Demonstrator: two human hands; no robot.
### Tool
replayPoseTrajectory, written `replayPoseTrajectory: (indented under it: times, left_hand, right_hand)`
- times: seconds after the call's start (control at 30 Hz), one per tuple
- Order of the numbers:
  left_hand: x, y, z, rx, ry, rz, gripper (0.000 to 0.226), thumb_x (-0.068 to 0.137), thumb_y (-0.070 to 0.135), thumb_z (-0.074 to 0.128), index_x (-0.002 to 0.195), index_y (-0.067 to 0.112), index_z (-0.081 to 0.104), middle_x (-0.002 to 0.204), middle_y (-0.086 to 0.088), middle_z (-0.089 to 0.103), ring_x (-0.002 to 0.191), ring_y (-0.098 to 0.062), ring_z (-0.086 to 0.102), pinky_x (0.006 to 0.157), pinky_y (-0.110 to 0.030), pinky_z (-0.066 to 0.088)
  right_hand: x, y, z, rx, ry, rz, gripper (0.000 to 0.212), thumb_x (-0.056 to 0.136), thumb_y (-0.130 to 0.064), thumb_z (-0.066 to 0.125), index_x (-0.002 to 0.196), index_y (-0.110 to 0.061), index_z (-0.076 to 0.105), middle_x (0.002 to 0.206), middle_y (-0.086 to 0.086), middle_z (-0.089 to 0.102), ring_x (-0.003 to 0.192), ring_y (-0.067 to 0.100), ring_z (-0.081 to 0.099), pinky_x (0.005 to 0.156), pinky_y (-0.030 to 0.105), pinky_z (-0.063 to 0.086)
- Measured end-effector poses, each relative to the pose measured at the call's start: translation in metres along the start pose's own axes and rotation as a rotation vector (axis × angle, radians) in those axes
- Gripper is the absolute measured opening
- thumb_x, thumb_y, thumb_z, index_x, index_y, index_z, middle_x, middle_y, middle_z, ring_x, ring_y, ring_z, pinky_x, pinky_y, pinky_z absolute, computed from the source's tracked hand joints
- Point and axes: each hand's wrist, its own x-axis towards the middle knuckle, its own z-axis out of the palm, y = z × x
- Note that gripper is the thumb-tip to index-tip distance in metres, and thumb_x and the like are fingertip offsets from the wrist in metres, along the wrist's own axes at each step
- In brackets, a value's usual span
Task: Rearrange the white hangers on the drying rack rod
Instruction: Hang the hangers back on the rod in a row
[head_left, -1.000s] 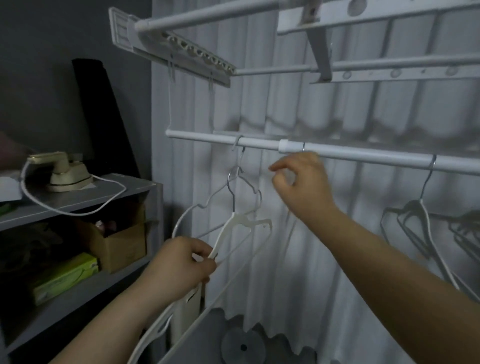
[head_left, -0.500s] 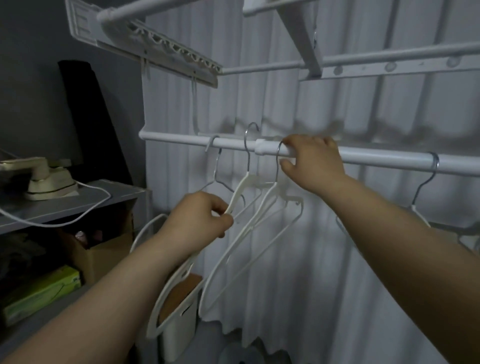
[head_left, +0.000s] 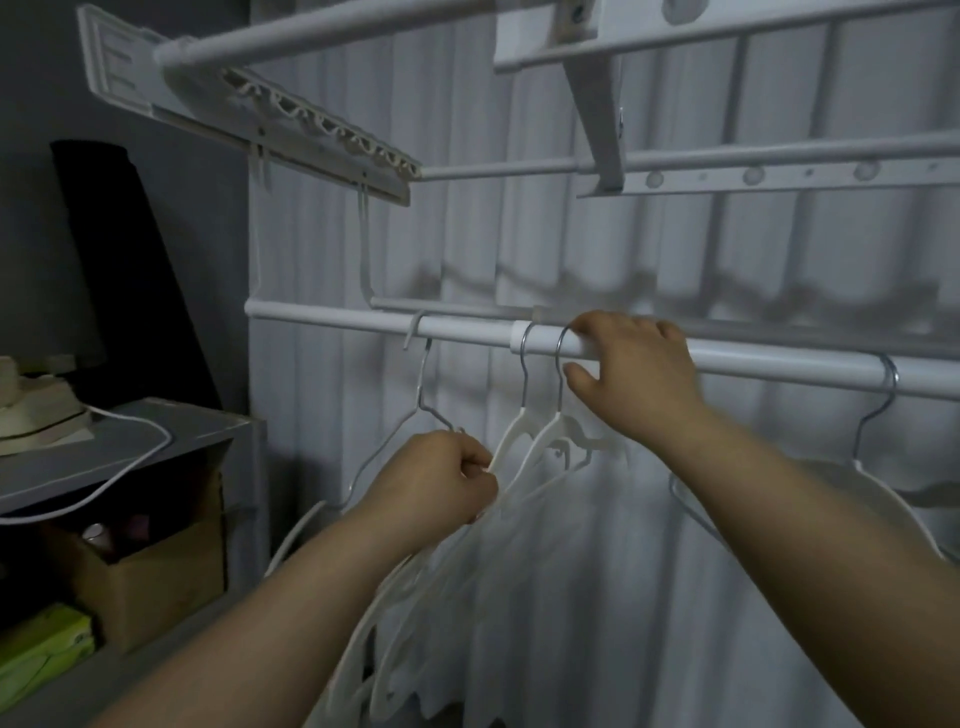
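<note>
White hangers (head_left: 519, 441) blur below — left hand (head_left: 436, 483) pinches one, right hand (head_left: 634, 374) curls round the rod (head_left: 467, 332).

Left of frame, an iron (head_left: 31, 410) sits on the grey shelf (head_left: 156, 441). Cardboard box (head_left: 150, 577) below it; white curtain (head_left: 571, 597) behind.

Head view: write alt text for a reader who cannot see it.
A person's left hand grips the shoulder of one of two white hangers hooked side by side on a drying rack rod, while the right hand curls over the rod beside their hooks. A white curtain hangs behind.
</note>
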Motion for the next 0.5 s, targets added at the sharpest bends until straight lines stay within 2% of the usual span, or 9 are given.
replayPoseTrajectory:
  times: [0.1,0.2,0.27,0.3,0.37,0.43,0.5]
  left_hand:
    - [-0.002,-0.005,-0.004,0.020,0.099,0.030,0.023,0.086,0.031,0.053,0.104,0.027,0.065,0.089,0.015,0.062,0.077,-0.003,0.054,0.067,-0.017,0.042]
    - [-0.006,-0.016,-0.017,0.051,0.268,0.085,0.025,0.087,0.034,0.052,0.110,0.030,0.062,0.093,0.016,0.059,0.081,-0.004,0.051,0.075,-0.020,0.039]
    - [-0.009,-0.027,-0.025,0.125,0.330,0.120,0.039,0.087,0.035,0.052,0.126,0.030,0.049,0.115,0.009,0.058,0.102,-0.011,0.052,0.084,-0.025,0.040]
    - [-0.011,-0.034,-0.027,0.189,0.339,0.116,0.048,0.087,0.036,0.051,0.133,0.029,0.040,0.126,0.006,0.054,0.113,-0.014,0.047,0.089,-0.026,0.039]
    - [-0.014,-0.047,-0.031,0.305,0.316,0.059,0.060,0.087,0.040,0.050,0.140,0.028,0.024,0.139,0.004,0.043,0.123,-0.016,0.041,0.094,-0.028,0.038]
    - [-0.016,-0.058,-0.033,0.345,0.263,-0.016,0.063,0.088,0.041,0.047,0.142,0.029,0.017,0.143,0.003,0.038,0.123,-0.017,0.044,0.089,-0.028,0.041]
    - [-0.018,-0.068,-0.033,0.371,0.207,-0.075,0.059,0.091,0.040,0.043,0.142,0.029,0.016,0.137,0.001,0.044,0.115,-0.016,0.051,0.079,-0.025,0.042]
  right_hand:
    - [0.003,0.000,0.000,0.014,0.011,0.032,0.041,0.085,-0.034,0.054,0.121,-0.015,0.050,0.120,0.010,0.056,0.112,0.030,0.048,0.093,0.036,0.026]
    - [0.006,-0.006,0.000,0.040,0.034,0.044,0.047,0.085,-0.035,0.054,0.126,-0.014,0.046,0.127,0.009,0.051,0.115,0.030,0.045,0.093,0.036,0.027]
    - [0.008,-0.012,0.003,0.030,0.043,0.017,0.050,0.086,-0.036,0.054,0.130,-0.014,0.043,0.130,0.008,0.049,0.118,0.029,0.044,0.094,0.035,0.026]
    - [0.009,-0.015,0.005,0.019,0.039,-0.001,0.052,0.086,-0.037,0.053,0.131,-0.015,0.041,0.131,0.008,0.048,0.119,0.028,0.043,0.095,0.035,0.025]
    - [0.011,-0.021,0.009,-0.007,0.019,-0.028,0.054,0.086,-0.038,0.052,0.133,-0.015,0.039,0.133,0.007,0.047,0.120,0.027,0.041,0.097,0.035,0.023]
    - [0.012,-0.025,0.014,-0.049,-0.007,-0.040,0.054,0.086,-0.039,0.051,0.133,-0.016,0.038,0.132,0.006,0.048,0.120,0.027,0.042,0.098,0.036,0.022]
    - [0.013,-0.026,0.018,-0.095,-0.013,-0.039,0.051,0.087,-0.038,0.050,0.131,-0.016,0.040,0.129,0.006,0.050,0.118,0.027,0.043,0.098,0.036,0.021]
